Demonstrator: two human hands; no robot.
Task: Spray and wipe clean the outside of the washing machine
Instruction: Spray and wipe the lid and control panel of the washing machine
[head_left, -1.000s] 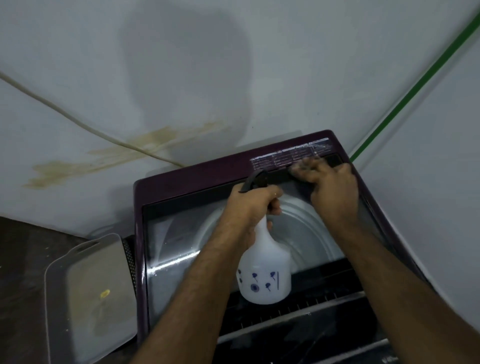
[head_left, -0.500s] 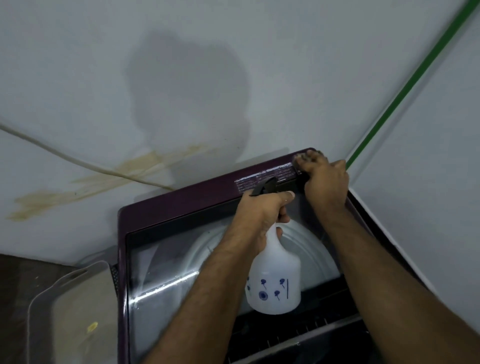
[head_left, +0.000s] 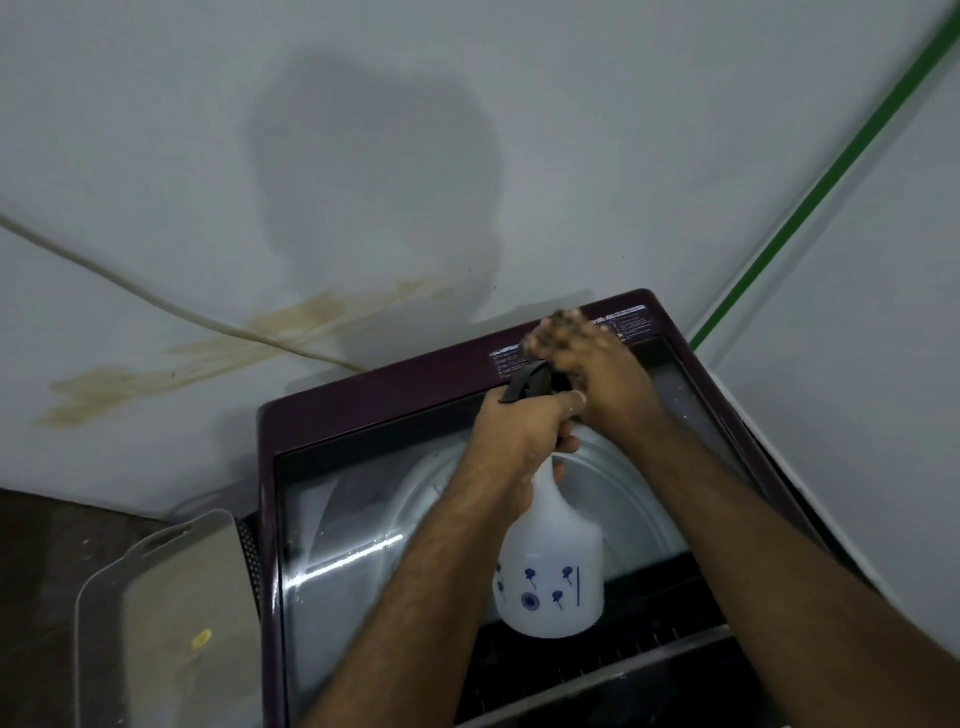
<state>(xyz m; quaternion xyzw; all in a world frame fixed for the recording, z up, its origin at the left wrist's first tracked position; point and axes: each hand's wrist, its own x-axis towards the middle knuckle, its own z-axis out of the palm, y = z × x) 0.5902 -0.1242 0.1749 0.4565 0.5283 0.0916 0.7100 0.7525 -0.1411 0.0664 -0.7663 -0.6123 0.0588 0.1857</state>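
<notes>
The dark purple washing machine (head_left: 363, 410) is seen from above, its glass lid shut. The white spray bottle (head_left: 550, 566), marked with small blue flowers, is held upright over the lid.

Glossy purple washing machine (head_left: 363, 402) with glass lid, translucent matt plastic spray bottle (head_left: 550, 571), stained matt painted wall (head_left: 208, 156)

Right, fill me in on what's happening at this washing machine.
A person is cleaning the top of a dark purple washing machine set in the corner of a room. The left hand grips a white spray bottle by its neck, the black trigger head pointing at the back panel. The right hand is pressed on that back panel near its white label, fingers blurred; whether it holds a cloth cannot be told. The glass lid is shut, with wet streaks on it.
</notes>
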